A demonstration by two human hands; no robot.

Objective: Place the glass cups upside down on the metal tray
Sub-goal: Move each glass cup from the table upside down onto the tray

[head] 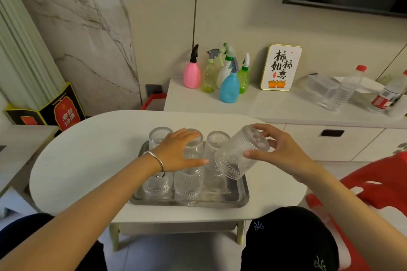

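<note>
A metal tray (241,199) lies on the white oval table (88,160). Several ribbed glass cups stand upside down on it, among them a back-left cup (159,136), a back-right cup (217,142) and a front-left cup (157,186). My left hand (178,153) lies flat over the middle cups, palm on the base of the front-middle cup (189,182), fingers loosely spread and not clasping it. My right hand (284,149) grips another glass cup (237,156) by its base. That cup is tilted, mouth down and towards me, above the tray's front-right corner.
A white cabinet (275,105) behind the table carries several spray bottles (230,86), a framed sign (280,68), clear plastic containers and water bottles (345,90). A red plastic chair (374,182) stands at the right. A black and red box (59,110) stands at the left.
</note>
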